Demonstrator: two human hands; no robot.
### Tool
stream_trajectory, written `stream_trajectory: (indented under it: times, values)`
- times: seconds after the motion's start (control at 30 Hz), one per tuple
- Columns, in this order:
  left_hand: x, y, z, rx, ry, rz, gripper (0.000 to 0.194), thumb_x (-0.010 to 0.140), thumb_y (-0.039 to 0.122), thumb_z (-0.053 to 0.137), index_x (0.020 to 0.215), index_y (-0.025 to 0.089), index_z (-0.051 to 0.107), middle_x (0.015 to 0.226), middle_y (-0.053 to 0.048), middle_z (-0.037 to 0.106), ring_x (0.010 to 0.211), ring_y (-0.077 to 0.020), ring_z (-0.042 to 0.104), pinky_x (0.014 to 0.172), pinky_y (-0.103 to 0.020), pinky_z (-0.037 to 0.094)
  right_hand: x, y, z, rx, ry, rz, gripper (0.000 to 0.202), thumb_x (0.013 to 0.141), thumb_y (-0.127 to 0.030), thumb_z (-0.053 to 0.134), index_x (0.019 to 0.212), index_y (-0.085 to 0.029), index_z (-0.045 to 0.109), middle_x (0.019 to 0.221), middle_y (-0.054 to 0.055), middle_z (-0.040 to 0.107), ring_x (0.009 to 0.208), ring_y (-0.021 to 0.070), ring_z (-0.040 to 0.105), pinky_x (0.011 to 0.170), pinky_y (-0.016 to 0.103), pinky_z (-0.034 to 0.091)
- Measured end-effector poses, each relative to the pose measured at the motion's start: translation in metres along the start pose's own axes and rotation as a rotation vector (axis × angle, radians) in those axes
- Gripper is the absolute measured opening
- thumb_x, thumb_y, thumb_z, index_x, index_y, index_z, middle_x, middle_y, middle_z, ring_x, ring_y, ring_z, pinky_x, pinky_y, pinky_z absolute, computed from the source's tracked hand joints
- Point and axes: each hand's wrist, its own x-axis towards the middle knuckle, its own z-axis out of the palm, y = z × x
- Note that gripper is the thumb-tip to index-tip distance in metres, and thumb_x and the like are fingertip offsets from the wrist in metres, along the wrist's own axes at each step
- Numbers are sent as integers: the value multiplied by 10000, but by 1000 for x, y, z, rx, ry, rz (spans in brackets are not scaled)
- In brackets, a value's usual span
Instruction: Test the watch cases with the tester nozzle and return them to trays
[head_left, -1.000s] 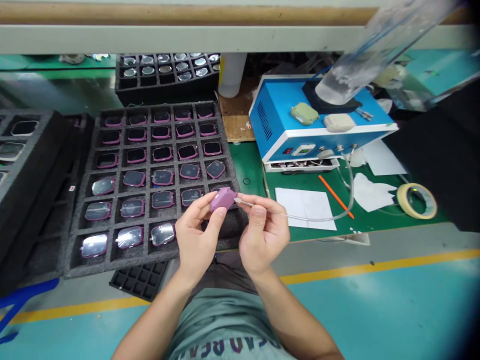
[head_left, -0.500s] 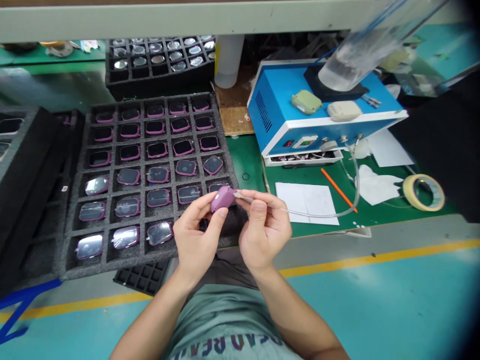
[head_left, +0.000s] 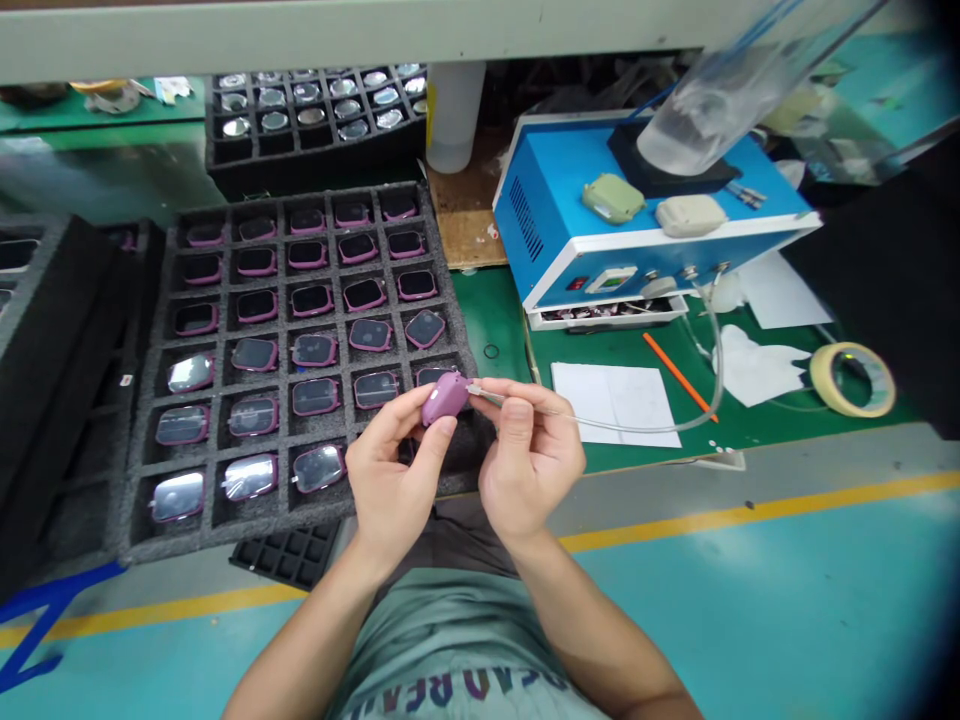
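Observation:
Between the thumb and fingers of my left hand (head_left: 397,465) is a purple watch case (head_left: 445,398), its rounded side towards me. My right hand (head_left: 531,455) pinches a thin clear air tube (head_left: 559,412), whose small metal tip meets the right edge of the case. From there the tube curves right and up to the front of a blue box-shaped machine (head_left: 555,215). Beneath my hands lies a grey foam tray (head_left: 255,535) with several purple watch cases, dark or filmed screens up, in its compartments.
A pale green case (head_left: 613,199) and an off-white case (head_left: 691,215) sit on the machine beside a clear cylinder (head_left: 686,130). White paper (head_left: 615,405), an orange stick (head_left: 679,375) and a tape roll (head_left: 853,380) lie to the right. Black trays (head_left: 45,400) are stacked at left.
Both hands keep the same hold on the watch case and the tube, with the tip still at the case's edge. Only the camera view has shifted slightly.

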Motion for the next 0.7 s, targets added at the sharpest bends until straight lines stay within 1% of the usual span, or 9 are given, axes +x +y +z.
stream_trajectory:
  times: [0.17,0.33,0.57,0.7]
  values:
    - [-1,0,0,4,0,-10,294,884,250,823,1169,186,789,1135,-73,828,972,-180,793,840,-237,626,0,-1,0,-6,6,13,84,1033,-282,637,1049,-223,695,991,20,784,907,151,793,822,324,697]
    - [0,1,1,18,-1,-27,304,887,280,819,1173,180,790,1145,-85,824,982,-203,795,848,-268,635,0,-1,0,-5,9,25,88,1035,-291,635,1049,-229,696,994,20,784,905,153,792,825,330,697]
    - [0,1,1,6,-5,-24,293,893,248,816,1179,186,788,1148,-72,825,990,-181,789,857,-236,618,0,0,0,11,12,17,86,1036,-277,638,1051,-227,706,994,16,785,906,144,790,826,310,692]
    - [-1,0,1,0,-5,-24,290,894,238,816,1179,190,789,1152,-67,824,995,-175,786,869,-231,611,0,-1,0,3,15,29,88,1036,-283,635,1046,-224,701,990,18,783,900,150,789,822,320,691]
